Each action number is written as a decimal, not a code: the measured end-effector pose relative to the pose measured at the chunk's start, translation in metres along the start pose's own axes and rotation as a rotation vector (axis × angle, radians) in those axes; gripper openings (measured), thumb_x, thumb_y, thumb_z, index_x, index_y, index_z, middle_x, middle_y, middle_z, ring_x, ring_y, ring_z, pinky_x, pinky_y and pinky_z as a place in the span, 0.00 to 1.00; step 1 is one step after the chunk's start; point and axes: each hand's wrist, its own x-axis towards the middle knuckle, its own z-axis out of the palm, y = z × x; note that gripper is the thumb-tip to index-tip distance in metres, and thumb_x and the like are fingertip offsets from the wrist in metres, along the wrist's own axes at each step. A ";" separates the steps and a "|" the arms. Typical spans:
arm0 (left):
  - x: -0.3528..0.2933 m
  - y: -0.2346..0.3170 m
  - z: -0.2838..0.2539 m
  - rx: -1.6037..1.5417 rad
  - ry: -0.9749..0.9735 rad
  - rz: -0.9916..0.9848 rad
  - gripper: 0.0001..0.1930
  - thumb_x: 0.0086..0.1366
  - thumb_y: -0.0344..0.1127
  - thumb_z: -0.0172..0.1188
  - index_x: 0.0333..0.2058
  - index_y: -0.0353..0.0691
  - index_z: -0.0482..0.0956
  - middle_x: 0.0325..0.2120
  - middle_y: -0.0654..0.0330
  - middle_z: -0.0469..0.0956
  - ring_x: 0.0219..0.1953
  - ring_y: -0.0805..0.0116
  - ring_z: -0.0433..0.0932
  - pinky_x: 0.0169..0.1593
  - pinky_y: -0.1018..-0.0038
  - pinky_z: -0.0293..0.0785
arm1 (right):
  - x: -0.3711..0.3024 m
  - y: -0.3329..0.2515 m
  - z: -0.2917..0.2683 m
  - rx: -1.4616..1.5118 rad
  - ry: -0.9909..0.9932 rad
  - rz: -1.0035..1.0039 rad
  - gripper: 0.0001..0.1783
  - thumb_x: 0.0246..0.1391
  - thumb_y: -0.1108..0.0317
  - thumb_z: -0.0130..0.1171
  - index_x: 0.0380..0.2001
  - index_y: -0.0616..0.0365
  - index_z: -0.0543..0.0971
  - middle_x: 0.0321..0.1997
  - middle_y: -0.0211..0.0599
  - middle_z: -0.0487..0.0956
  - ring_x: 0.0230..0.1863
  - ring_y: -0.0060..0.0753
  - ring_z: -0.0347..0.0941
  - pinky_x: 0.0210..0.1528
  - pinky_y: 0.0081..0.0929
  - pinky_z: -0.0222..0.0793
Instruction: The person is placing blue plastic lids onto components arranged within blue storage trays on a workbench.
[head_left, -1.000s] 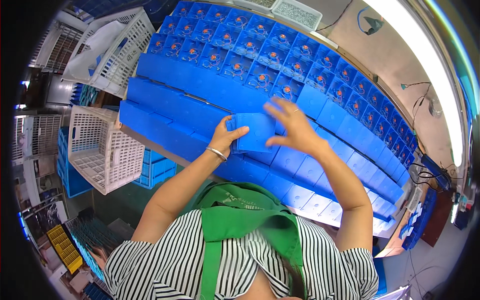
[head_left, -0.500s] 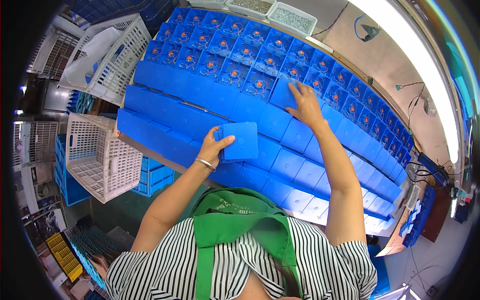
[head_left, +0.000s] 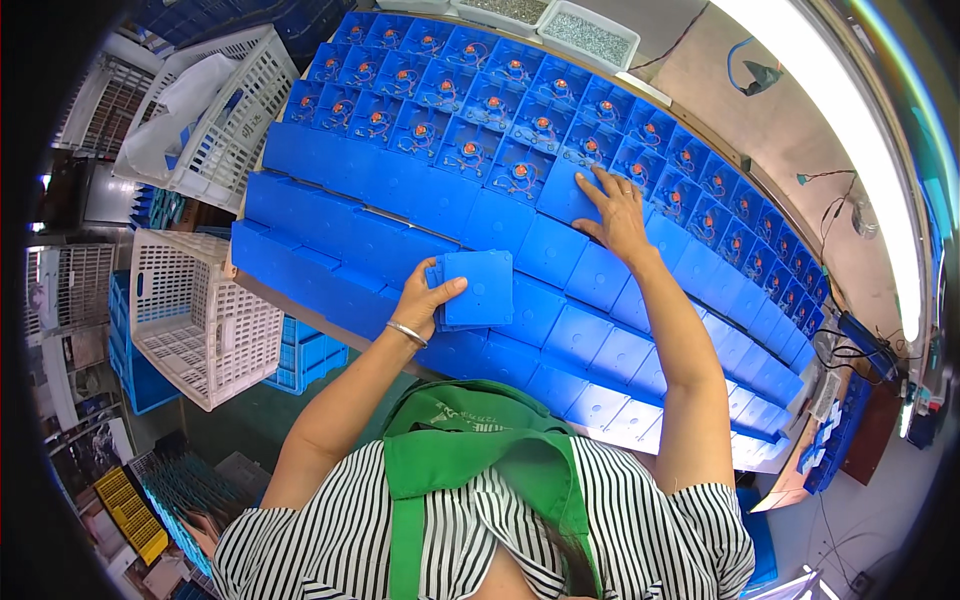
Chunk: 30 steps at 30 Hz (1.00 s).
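Lids, blue and square, sit stacked in my left hand [head_left: 425, 300], thumb clamped on top so the stack of lids [head_left: 478, 290] stays ready. My right hand [head_left: 615, 210] presses flat, fingers spread, on a lid [head_left: 568, 195] at the edge of the open trays [head_left: 450, 90]. White crates [head_left: 190, 320] crowd the surface's left edge.

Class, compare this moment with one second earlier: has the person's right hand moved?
Yes. The right hand has left the blue lid stack held by the left hand and gone up the bench to press a lid beside the open boxes.
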 end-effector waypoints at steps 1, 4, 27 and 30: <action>0.000 0.001 -0.001 0.000 0.004 -0.002 0.37 0.48 0.34 0.76 0.53 0.36 0.64 0.46 0.50 0.74 0.49 0.60 0.75 0.51 0.64 0.78 | 0.000 0.001 0.000 0.038 -0.020 0.002 0.42 0.33 0.56 0.75 0.58 0.39 0.74 0.65 0.38 0.66 0.63 0.48 0.62 0.64 0.50 0.54; 0.001 0.005 -0.003 -0.014 -0.026 -0.015 0.36 0.48 0.34 0.76 0.53 0.36 0.64 0.46 0.51 0.74 0.49 0.60 0.75 0.51 0.64 0.78 | 0.002 0.004 -0.003 0.044 -0.024 0.001 0.40 0.33 0.57 0.75 0.57 0.38 0.75 0.64 0.37 0.66 0.63 0.48 0.62 0.64 0.50 0.54; -0.005 -0.005 -0.004 -0.027 -0.064 -0.027 0.36 0.49 0.31 0.75 0.54 0.36 0.63 0.45 0.51 0.74 0.48 0.60 0.75 0.51 0.63 0.78 | 0.010 0.005 -0.003 -0.002 -0.117 -0.013 0.43 0.42 0.51 0.70 0.63 0.38 0.66 0.70 0.32 0.60 0.68 0.52 0.56 0.65 0.61 0.50; -0.004 -0.008 -0.008 -0.026 -0.075 -0.041 0.36 0.49 0.30 0.75 0.54 0.36 0.63 0.46 0.51 0.74 0.48 0.60 0.75 0.51 0.63 0.77 | 0.009 -0.006 -0.010 -0.045 -0.116 0.003 0.42 0.39 0.51 0.71 0.61 0.38 0.69 0.69 0.34 0.61 0.67 0.52 0.57 0.65 0.60 0.51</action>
